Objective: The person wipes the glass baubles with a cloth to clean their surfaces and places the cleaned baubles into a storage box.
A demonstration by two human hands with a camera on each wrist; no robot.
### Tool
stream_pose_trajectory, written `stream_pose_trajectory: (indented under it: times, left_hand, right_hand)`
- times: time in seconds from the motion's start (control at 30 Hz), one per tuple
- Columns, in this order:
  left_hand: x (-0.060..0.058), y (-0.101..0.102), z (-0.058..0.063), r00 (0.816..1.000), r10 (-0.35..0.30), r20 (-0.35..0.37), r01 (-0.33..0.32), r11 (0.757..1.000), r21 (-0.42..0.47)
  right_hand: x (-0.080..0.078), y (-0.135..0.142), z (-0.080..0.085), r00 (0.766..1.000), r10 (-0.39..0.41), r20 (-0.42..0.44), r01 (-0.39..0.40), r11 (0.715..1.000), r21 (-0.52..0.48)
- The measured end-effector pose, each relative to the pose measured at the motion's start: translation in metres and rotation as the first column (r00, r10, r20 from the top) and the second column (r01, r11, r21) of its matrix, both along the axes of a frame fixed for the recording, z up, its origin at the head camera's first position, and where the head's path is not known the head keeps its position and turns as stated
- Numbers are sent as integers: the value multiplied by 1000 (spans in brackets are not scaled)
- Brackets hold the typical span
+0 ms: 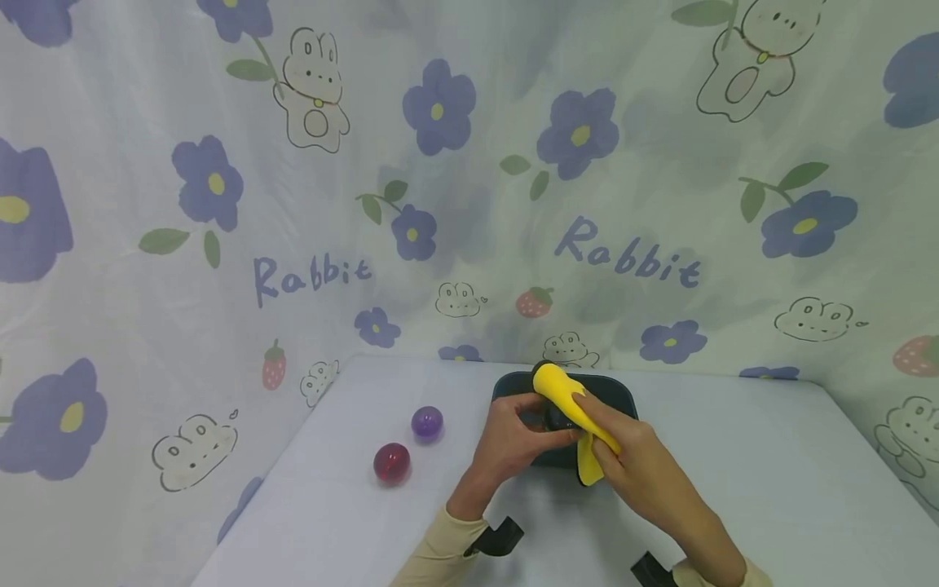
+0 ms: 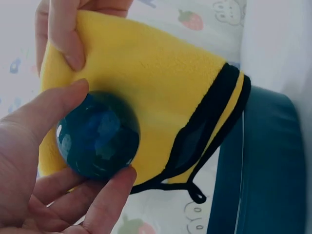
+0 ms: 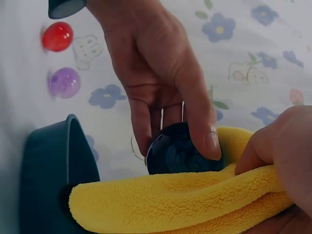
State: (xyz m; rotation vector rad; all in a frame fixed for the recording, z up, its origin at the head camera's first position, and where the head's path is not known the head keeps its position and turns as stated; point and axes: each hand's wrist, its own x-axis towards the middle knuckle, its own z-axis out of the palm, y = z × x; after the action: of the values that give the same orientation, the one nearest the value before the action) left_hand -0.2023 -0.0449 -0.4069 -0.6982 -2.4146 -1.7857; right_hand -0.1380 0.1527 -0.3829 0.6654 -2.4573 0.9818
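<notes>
My left hand (image 1: 508, 439) holds a dark blue glassy ball (image 2: 99, 135) between thumb and fingertips. Folded yellow cloth (image 2: 146, 63) with black edging and a small loop lies against the ball's far side in the left wrist view. Its fold is pinched by my right hand (image 1: 645, 466), thumb on one side and fingers on the other. Both hands are over a dark teal bin (image 1: 623, 393). In the right wrist view the cloth covers the lower part of the ball (image 3: 183, 148), and one end of it overlaps the bin's rim.
To the left on the white table (image 1: 308, 505) sit a purple ball (image 1: 427, 424) and, nearer to me, a red ball (image 1: 392, 464), a little apart. A hanging sheet (image 1: 469, 187) printed with rabbits and flowers rises behind the table.
</notes>
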Motion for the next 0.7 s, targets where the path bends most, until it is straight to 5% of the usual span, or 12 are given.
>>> stream_pose_trajectory:
  times: [0.27, 0.7]
  left_hand:
    - [6, 4, 3, 997, -81, -17, 82, 995, 58]
    - [9, 2, 8, 990, -136, -30, 138, 987, 79]
  right_hand:
    - [-2, 4, 1, 997, 20, -76, -16, 999, 50]
    - [-8, 14, -3, 990, 50, 134, -43, 998, -54]
